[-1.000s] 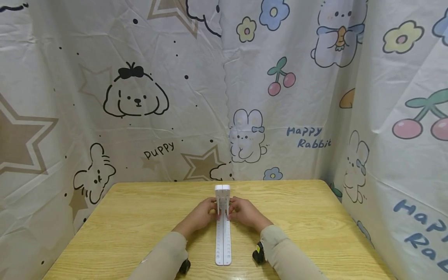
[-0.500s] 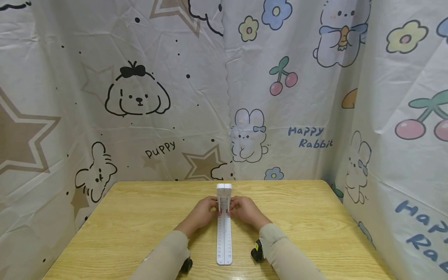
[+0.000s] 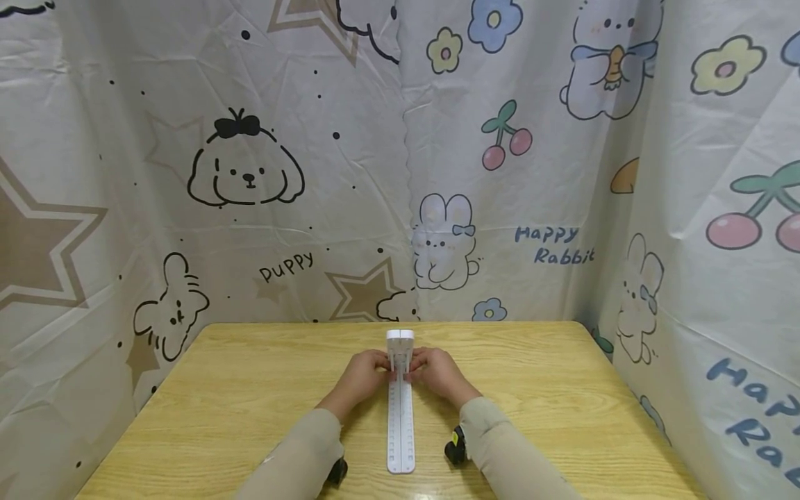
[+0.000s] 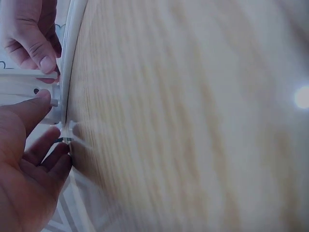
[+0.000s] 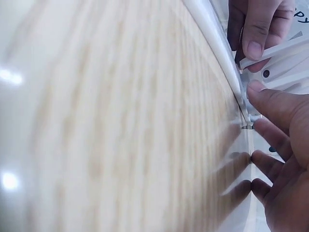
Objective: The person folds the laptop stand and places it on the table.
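A white plastic folding stand [image 3: 401, 430] rests on the wooden table in the middle of the head view. Its long flat base, with rows of small notches along both sides, points toward me. From the far end rises a narrow upright part [image 3: 400, 336]. My left hand [image 3: 361, 378] pinches the left side of the stand near the foot of the upright. On the opposite side, my right hand [image 3: 437, 373] pinches it likewise. Both thumbs lie against the white plastic in the wrist views, while the other fingers are partly bent near the tabletop. The stand's far side is hidden.
The light wood table [image 3: 250, 389] reaches out on both sides of the stand. Behind it and at the sides hangs a printed cloth curtain [image 3: 350, 173]. A small black device [image 3: 456, 446] sits at the right wrist, with another black one [image 3: 337, 472] at the left.
Both hands have shifted slightly, their fingertips moving a little farther up along the stand. The stand stays in place on the table; the whole view has moved a touch.
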{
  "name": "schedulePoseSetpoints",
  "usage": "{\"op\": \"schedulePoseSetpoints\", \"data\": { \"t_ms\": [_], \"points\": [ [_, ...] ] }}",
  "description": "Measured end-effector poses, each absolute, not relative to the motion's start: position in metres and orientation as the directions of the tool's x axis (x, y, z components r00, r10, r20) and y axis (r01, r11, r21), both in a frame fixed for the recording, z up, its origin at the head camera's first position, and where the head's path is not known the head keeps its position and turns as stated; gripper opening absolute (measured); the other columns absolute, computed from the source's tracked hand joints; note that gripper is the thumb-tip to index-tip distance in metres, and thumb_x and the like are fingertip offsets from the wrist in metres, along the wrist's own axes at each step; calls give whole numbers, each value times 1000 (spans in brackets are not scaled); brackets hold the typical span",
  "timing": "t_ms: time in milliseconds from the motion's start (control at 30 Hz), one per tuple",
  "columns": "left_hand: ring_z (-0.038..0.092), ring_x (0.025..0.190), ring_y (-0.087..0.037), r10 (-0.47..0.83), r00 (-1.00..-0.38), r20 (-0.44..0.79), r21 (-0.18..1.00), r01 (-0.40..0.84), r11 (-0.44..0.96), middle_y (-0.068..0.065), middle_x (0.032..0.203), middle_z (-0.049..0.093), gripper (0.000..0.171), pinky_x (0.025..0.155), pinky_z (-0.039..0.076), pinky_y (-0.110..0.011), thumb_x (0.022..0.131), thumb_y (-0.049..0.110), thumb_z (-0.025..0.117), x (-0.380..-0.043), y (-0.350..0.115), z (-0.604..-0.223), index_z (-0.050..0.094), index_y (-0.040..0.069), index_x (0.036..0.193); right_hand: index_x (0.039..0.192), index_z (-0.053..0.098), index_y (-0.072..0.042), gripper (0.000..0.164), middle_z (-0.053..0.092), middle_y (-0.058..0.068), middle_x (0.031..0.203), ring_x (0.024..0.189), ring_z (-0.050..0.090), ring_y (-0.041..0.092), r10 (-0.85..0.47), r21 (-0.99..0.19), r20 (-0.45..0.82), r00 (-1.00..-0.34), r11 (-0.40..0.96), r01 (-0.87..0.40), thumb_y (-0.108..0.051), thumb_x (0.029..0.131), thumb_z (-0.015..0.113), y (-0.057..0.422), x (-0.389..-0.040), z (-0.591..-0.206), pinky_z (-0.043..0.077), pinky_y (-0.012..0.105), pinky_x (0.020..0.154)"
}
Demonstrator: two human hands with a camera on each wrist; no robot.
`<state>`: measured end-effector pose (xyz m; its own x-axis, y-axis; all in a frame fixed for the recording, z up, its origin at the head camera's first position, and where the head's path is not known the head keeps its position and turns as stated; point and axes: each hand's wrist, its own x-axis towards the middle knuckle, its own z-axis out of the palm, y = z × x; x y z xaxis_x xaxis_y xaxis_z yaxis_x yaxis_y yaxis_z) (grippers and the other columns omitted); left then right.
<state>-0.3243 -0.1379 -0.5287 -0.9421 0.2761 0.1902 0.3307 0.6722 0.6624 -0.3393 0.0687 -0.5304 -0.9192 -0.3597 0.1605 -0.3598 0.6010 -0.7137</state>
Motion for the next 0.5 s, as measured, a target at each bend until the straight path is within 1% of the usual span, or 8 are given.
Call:
{"op": "schedulePoseSetpoints", "data": {
  "t_ms": [133,267,400,500],
  "points": [
    [68,115,-33,268,-946,182,642,321,696,-10,117,75,8,103,53,-50,90,11,79,-323,-136,-525,82,6,95,77,77,-13,10,64,11,140,134,55,38,-318,-729,128,-940,612,-306,-12,80,87,67,-341,-531,41,51,117],
    [67,116,-34,246,-956,162,637,292,714,-11,118,75,11,103,54,-50,90,12,78,-323,-134,-522,82,4,95,77,77,-14,11,62,11,144,138,52,38,-286,-739,105,-952,618,-267,-13,80,87,66,-340,-529,38,51,119],
    [67,117,-33,216,-967,136,657,251,711,-10,119,75,11,101,54,-50,91,13,77,-323,-132,-521,82,3,93,77,77,-13,11,62,13,143,136,53,40,-275,-711,119,-954,647,-275,-13,80,88,64,-339,-528,40,52,118],
    [68,115,-30,189,-973,130,667,227,709,-8,118,75,10,98,56,-48,91,14,78,-324,-131,-522,82,5,88,77,77,-12,11,63,15,140,133,56,39,-274,-659,144,-951,690,-299,-16,80,88,63,-339,-527,43,51,115]
  ]
}}
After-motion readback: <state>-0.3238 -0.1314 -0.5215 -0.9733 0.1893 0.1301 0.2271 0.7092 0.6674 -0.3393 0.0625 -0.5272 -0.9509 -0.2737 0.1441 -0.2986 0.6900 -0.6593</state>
